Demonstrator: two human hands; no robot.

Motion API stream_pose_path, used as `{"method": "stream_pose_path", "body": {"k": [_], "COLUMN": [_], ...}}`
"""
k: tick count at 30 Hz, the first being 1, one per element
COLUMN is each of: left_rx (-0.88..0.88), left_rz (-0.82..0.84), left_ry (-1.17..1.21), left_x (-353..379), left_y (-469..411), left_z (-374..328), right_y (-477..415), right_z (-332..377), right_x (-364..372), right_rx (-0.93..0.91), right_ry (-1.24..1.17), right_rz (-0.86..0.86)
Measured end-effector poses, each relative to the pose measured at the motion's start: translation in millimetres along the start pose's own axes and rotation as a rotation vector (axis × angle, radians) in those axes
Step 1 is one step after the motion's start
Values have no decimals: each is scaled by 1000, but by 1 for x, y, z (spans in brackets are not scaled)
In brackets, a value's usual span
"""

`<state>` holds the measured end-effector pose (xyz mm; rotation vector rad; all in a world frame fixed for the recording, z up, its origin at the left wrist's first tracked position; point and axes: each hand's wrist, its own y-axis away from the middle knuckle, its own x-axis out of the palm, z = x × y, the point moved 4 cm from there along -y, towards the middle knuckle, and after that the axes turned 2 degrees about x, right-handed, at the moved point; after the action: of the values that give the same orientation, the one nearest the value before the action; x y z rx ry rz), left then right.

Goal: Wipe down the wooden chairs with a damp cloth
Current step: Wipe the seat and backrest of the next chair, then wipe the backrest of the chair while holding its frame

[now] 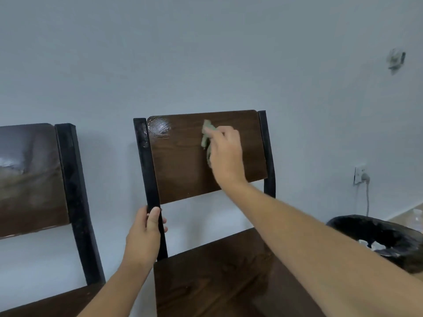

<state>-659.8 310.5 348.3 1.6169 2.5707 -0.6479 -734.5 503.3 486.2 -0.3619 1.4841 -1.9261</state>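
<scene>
A dark wooden chair with black metal posts faces me against the wall; its backrest [183, 161] has a wet shiny patch at the upper left corner. My right hand [225, 154] presses a pale green cloth [207, 135] flat against the upper right part of the backrest. Lower down, my left hand [145, 236] is wrapped around the chair's left black post [146, 161], just below the backrest. The brown seat [217, 275] lies under my right forearm.
A second matching chair [34, 179] stands close on the left, its backrest streaked with damp. A black-lined waste bin [389, 239] sits at the right. A wall socket with a plugged cord [361, 176] is on the right wall.
</scene>
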Motion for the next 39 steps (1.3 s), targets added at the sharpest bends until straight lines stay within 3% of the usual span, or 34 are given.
{"method": "stream_pose_path", "body": {"k": [3, 5, 7, 10, 12, 15, 19, 23, 27, 29, 33, 39], "left_rx": [-12, -32, -80, -214, -349, -459, -363, -340, -346, -382, -481, -647], "left_rz": [-24, -13, -2, 72, 94, 71, 0, -103, -224, -304, -381, -375], "left_ry": [26, 45, 70, 113, 193, 209, -161, -382, -363, -317, -213, -171], "left_x": [2, 2, 2, -7, -33, -111, -260, -412, -515, -557, -616, -641], "left_y": [0, 1, 4, 11, 15, 34, 92, 177, 239, 273, 353, 473], "left_z": [1, 1, -2, -15, -22, -25, -14, 8, 30, 46, 90, 154], "right_y": [-42, -53, -46, -9, 20, 67, 139, 215, 283, 313, 359, 445], "right_z": [-55, -47, -5, 79, 126, 182, 263, 376, 486, 545, 631, 665], "right_x": [-24, -26, -16, 15, 28, 24, 25, 37, 43, 37, -6, -60], "right_rx": [361, 436, 294, 12, -35, 50, 247, 382, 424, 379, 74, -304], "right_ry": [53, 28, -19, -174, -282, -444, -616, -754, -821, -876, -906, -803], "right_rz": [-125, -130, -52, 241, 396, 498, 720, 996, 1141, 1192, 1292, 1454]}}
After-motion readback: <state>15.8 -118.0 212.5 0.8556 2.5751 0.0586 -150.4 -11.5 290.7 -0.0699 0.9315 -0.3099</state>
